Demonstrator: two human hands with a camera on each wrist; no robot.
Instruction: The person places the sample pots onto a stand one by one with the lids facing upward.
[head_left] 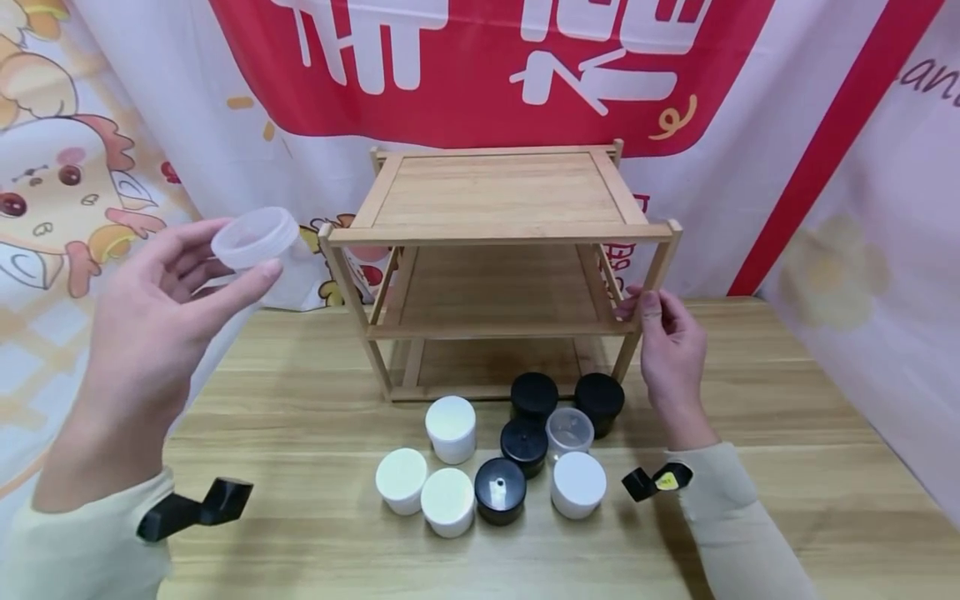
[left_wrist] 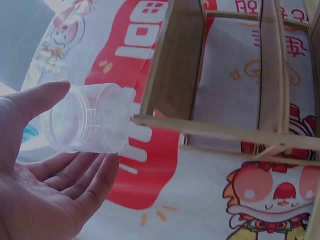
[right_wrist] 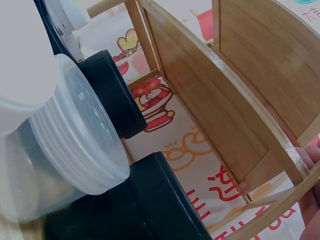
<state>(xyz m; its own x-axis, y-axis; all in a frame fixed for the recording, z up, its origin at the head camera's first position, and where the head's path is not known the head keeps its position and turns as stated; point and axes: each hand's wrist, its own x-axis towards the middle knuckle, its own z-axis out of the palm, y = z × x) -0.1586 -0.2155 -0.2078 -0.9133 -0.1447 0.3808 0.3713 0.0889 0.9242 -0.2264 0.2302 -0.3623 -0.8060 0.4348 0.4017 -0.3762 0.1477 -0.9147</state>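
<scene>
My left hand (head_left: 142, 342) holds a small clear plastic jar (head_left: 255, 240) in the air, left of the wooden rack (head_left: 502, 193). In the left wrist view the thumb lies along the top of that jar (left_wrist: 92, 120) and the fingertips bear on its underside. My right hand (head_left: 675, 358) grips the rack's right front leg, thumb in front and fingers partly hidden behind the post. The rack has three flat shelves and stands upright on the table. In the right wrist view only a few fingers (right_wrist: 310, 200) show at the rack's edge.
Before the rack, several white jars (head_left: 452, 429), several black jars (head_left: 501, 492) and another clear jar (head_left: 570, 433) stand close together on the wood-grain table (head_left: 300, 467). The black jars at the back sit close to the bottom shelf's front edge. A printed cloth (head_left: 480, 75) hangs behind.
</scene>
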